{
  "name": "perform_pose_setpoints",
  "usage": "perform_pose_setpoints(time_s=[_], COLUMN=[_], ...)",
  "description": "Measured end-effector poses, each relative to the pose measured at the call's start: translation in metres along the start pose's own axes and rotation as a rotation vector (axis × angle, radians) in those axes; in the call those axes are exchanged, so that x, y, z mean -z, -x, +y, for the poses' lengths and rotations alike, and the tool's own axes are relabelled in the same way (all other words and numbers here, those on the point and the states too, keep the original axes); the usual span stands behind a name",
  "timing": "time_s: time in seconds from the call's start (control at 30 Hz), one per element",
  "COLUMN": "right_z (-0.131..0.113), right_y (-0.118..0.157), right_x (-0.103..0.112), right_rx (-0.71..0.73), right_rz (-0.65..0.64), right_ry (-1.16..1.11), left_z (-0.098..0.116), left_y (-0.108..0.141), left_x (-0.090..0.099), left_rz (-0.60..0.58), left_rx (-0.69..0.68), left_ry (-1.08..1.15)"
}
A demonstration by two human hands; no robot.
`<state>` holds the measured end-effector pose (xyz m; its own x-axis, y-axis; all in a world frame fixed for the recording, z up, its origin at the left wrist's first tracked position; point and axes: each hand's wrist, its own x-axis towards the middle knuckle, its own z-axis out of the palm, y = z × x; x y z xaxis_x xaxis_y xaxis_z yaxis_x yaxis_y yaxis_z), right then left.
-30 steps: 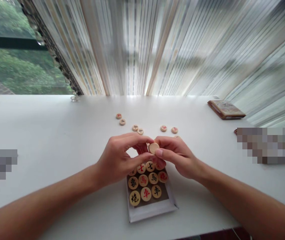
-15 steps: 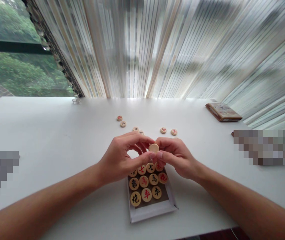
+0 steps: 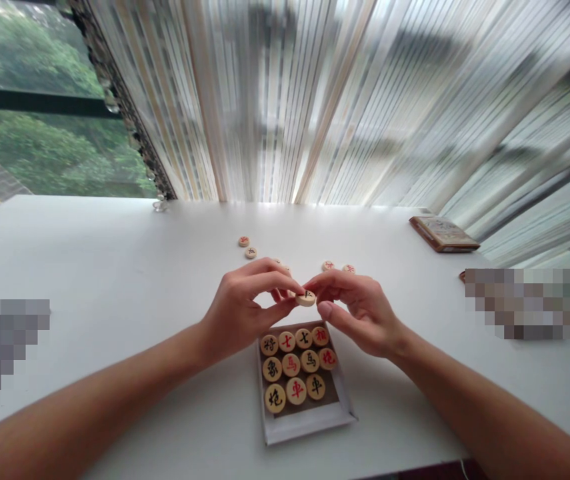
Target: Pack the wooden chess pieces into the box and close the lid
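Note:
My left hand pinches a round wooden Chinese chess piece between thumb and forefinger, its black-marked face turned upward. Beside it, my right hand has its thumb apart from the curled fingers. Its forefinger tip is close to the piece; whether it touches, I cannot tell. Below both hands lies a shallow white box with several red and black chess pieces in rows, characters up. A gap shows in the front row, at its right end, beside the black chariot piece.
Loose chess pieces lie farther back on the white table, among them a red one and a black one; the hands partly hide others. A flat brown box rests at the back right. Striped curtains hang behind.
The piece has turned from its blank side to its marked face. My right thumb has come away from it, while my left hand keeps its pinch. The view has shifted slightly.

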<state>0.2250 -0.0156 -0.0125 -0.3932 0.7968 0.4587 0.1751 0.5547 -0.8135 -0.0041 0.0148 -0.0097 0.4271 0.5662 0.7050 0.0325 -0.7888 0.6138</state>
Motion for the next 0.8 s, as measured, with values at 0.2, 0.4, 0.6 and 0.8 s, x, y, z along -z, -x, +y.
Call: perform_pose_setpoints(time_s=[0.2,0.4,0.6,0.8], right_z=[0.004,-0.001,-0.015,-0.017], right_y=[-0.001,-0.004,-0.008,-0.005], right_x=[-0.003,0.002,0.011,0.019], right_rx=[-0.035,-0.03,0.02,-0.011], right_rz=[-0.006,-0.057,-0.179,-0.168], right_ry=[-0.057,0.063,0.284,0.383], left_z=[-0.002,-0.004,-0.003,-0.012], left_y=[0.004,0.008,0.006,0.007], left_x=[0.003,0.003,0.002,0.002], left_rz=[-0.025,-0.07,-0.143,-0.096], left_rx=[-0.208,-0.27,-0.347,-0.211], left_ry=[-0.231,-0.336,-0.42,-0.385])
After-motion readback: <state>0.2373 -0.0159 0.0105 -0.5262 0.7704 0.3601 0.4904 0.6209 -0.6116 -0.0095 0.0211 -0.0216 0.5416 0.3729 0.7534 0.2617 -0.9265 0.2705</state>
